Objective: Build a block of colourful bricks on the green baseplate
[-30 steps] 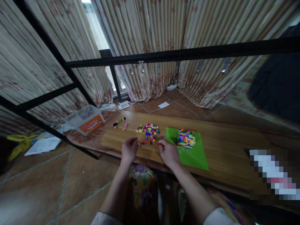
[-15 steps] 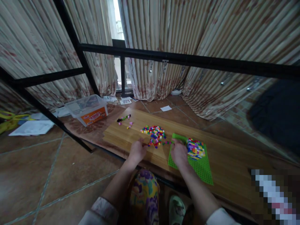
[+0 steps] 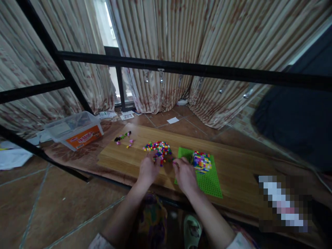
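A heap of tiny multicoloured plastic bricks lies on a wooden board. My left hand rests at the heap's near edge, fingers curled down among the bricks. My right hand sits just right of the heap, over the left edge of a green studded baseplate. Its fingertips hide whatever they may pinch. A multicoloured block of stacked bricks stands on the baseplate, right of that hand. A few loose bricks lie further left on the board.
A lidded transparent plastic box with an orange label stands left of the board. Black metal bars cross in front of striped curtains. Dark cloth hangs at right. A pixelated patch covers the board's lower right.
My right hand has moved left off the baseplate's middle towards the heap, closing the gap to my left hand. The whole view has shifted slightly as my head turned.
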`<act>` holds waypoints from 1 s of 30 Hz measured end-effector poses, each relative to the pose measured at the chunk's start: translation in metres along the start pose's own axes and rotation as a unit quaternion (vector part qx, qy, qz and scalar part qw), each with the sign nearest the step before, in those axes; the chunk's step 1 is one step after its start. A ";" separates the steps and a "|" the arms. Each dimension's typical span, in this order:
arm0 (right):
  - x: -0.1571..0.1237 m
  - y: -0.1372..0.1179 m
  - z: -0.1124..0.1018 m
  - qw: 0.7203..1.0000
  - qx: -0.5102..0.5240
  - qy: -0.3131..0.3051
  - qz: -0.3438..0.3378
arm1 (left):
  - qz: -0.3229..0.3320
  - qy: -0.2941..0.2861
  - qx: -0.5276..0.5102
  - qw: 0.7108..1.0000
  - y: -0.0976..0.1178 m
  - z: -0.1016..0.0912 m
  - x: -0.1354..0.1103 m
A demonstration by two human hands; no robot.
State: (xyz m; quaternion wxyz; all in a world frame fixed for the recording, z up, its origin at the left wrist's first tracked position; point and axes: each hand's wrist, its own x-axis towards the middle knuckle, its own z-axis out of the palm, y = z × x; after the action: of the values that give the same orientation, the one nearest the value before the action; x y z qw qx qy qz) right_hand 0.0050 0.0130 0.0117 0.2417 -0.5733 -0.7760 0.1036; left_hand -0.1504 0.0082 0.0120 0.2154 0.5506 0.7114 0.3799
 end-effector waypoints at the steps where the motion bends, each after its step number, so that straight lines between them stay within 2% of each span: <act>1: -0.006 -0.001 -0.008 1.000 0.028 0.004 -0.005 | 0.022 -0.026 -0.034 0.999 0.011 0.003 -0.006; 4: -0.024 0.004 -0.031 0.994 0.106 0.026 0.009 | 0.072 -0.139 -0.134 0.979 0.042 0.016 -0.023; 7: -0.037 0.017 -0.049 0.981 0.173 0.065 0.051 | 0.038 -0.212 -0.198 0.956 0.065 0.034 -0.031; 13: -0.049 0.045 -0.060 0.955 0.262 0.097 0.101 | -0.063 -0.286 -0.328 0.898 0.085 0.059 -0.033; 17: -0.051 0.055 -0.063 0.945 0.280 0.122 0.121 | -0.082 -0.315 -0.367 0.872 0.088 0.066 -0.036; 20: -0.050 0.057 -0.068 0.945 0.276 0.126 0.121 | -0.067 -0.299 -0.335 0.891 0.086 0.068 -0.036; 24: -0.044 0.058 -0.069 0.950 0.258 0.140 0.104 | -0.061 -0.235 -0.270 0.932 0.077 0.068 -0.030; 30: -0.031 0.060 -0.056 0.947 0.244 0.191 0.088 | -0.023 -0.198 -0.254 0.946 0.063 0.071 -0.029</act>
State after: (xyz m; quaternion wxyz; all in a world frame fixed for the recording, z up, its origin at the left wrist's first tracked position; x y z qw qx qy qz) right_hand 0.0905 -0.0037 0.0258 0.5075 -0.5719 -0.6130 0.1991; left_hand -0.0510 0.0090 0.0141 0.4938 0.5250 0.5469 0.4260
